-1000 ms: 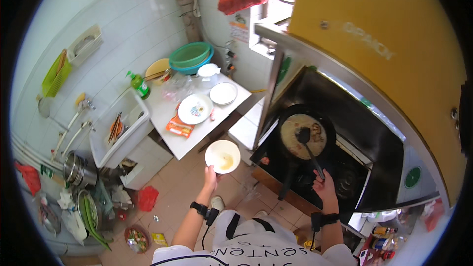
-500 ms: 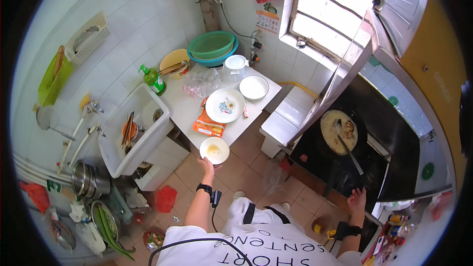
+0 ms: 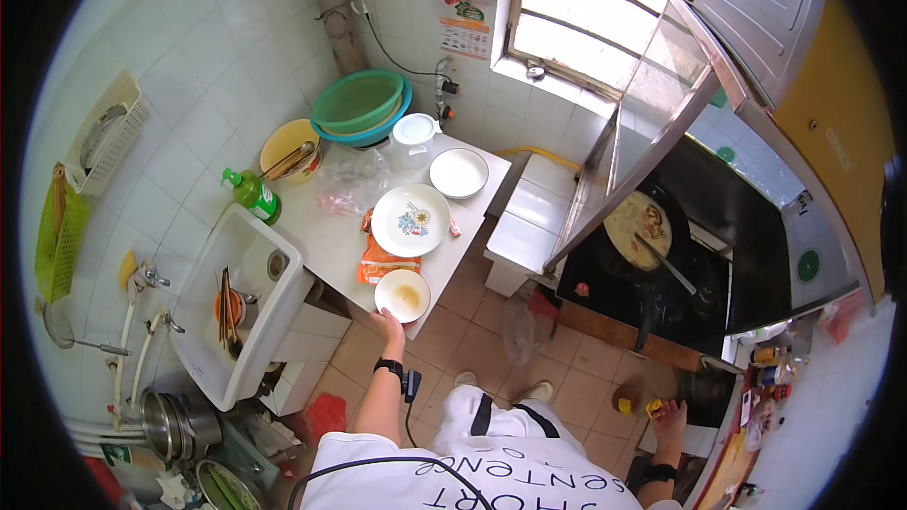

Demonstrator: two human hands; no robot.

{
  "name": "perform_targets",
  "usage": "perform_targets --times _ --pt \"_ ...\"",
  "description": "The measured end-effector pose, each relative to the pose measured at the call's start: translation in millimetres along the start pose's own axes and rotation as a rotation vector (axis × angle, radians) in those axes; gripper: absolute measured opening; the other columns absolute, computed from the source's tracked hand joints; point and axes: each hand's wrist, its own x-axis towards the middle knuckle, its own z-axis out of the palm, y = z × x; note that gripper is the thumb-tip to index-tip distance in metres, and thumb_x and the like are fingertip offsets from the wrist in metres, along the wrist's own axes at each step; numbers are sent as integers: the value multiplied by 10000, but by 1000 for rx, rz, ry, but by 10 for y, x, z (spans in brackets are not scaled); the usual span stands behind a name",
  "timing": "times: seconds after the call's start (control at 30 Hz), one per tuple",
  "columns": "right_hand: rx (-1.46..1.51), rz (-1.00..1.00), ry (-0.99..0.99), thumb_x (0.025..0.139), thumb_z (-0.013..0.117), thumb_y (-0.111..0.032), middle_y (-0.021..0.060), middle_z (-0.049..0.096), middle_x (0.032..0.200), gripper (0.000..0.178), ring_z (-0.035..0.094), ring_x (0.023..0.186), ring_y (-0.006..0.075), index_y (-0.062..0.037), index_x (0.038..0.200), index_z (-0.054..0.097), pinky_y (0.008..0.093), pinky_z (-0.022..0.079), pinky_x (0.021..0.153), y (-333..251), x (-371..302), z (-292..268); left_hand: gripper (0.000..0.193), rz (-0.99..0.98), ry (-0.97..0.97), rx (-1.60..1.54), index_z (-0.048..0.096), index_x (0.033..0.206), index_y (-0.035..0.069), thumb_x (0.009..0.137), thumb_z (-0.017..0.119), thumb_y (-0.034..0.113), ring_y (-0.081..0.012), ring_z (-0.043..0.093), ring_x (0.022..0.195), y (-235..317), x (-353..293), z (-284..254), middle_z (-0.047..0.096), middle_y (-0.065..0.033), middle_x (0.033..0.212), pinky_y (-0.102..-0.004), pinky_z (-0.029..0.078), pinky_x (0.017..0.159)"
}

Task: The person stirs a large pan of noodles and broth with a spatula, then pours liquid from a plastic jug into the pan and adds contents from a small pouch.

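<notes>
My left hand [image 3: 388,329] grips a small white bowl [image 3: 390,308] by its near side, over the front corner of the table. A little yellow-brown liquid lies in the bowl. Low on the right, my right hand [image 3: 670,421] has its fingers curled at a small yellow-topped container [image 3: 654,407]; its body is mostly hidden. Beside it stands another container with a yellow patch [image 3: 624,405]. On the stove a black wok holds pale, creamy food [image 3: 638,234] with lumps in it, and a metal spatula [image 3: 669,265] leans out over the rim.
The white table [image 3: 484,198] carries a patterned plate [image 3: 411,220], a white dish [image 3: 459,174], an orange packet [image 3: 383,263] and stacked basins [image 3: 359,104]. A sink [image 3: 227,246] with chopsticks stands left. The open cabinet door [image 3: 652,123] juts out near the stove. Bottles [image 3: 770,374] line the right.
My right hand has dropped from beside the stove edge to the yellow-topped container. The left hand still holds the bowl, now at the table's front corner. The view has shifted.
</notes>
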Motion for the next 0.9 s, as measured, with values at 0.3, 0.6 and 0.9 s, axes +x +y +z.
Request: perform_targets --times 0.3,0.6,0.9 --pt "-67 -2 78 899 407 -364 12 546 755 288 446 572 125 -110 985 513 262 367 518 275 153 111 362 87 -14 114 280 1160 14 923 380 268 -332 555 908 12 44 -25 420 -212 1149 -400 572 549" --pt "-338 22 -226 886 436 -258 45 535 694 263 453 524 150 -36 999 521 304 400 480 431 -276 769 365 294 63 258 346 1123 11 914 457 288 -258 531 959 -283 253 -396 473 -203 1106 -336 510 613" --pt "-1047 54 -673 820 608 -199 38 546 641 183 515 537 117 -27 766 573 243 434 495 726 -428 1193 253 -35 -890 561 465 688 82 895 513 219 -98 542 589 413 -873 -1674 588 -29 653 -243 434 515"
